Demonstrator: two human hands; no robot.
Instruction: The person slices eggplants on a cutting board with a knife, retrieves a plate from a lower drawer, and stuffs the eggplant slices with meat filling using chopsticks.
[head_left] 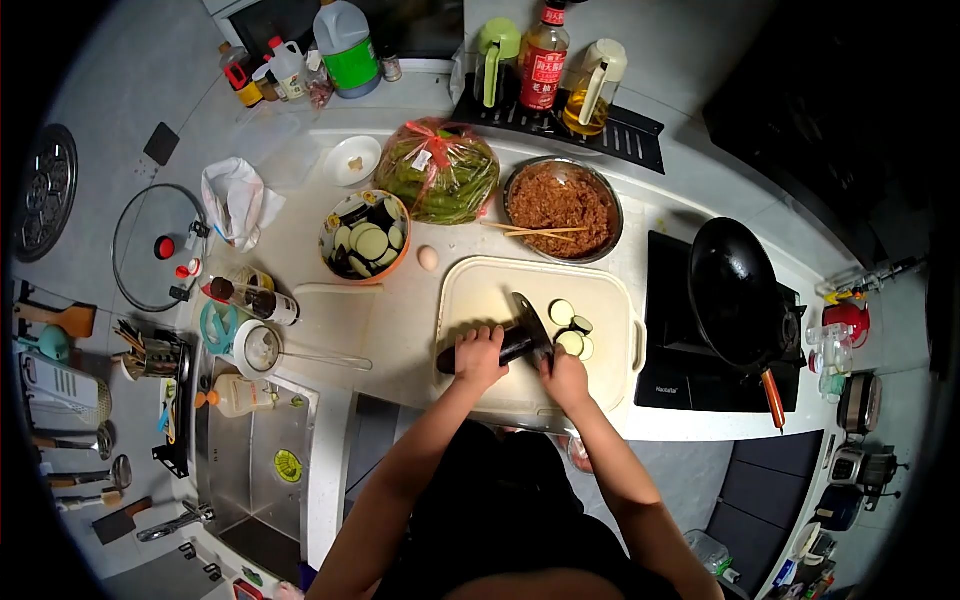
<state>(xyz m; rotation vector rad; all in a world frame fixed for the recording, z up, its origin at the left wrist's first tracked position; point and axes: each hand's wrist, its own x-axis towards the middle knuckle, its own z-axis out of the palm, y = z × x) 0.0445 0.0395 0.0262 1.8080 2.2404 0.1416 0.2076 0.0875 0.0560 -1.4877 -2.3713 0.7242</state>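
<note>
A dark eggplant [515, 345] lies across the cream cutting board [480, 285], its cut end toward the right. My left hand [481, 353] is closed over its left part, pressing it to the board. In my right hand [564, 378] is a kitchen knife [532, 322], its broad dark blade standing at the eggplant's cut end. Several pale, dark-rimmed eggplant slices [563, 312] rest on the board just right of the blade. More slices fill a patterned bowl [398, 252] with an orange rim, at the upper left of the board.
An egg [428, 258] sits left of the board. Behind are a bag of green vegetables [440, 175] and a metal bowl of minced meat [560, 205] with chopsticks [540, 232] across it. A black wok [735, 290] is on the stove at right; the sink [235, 470] is at lower left.
</note>
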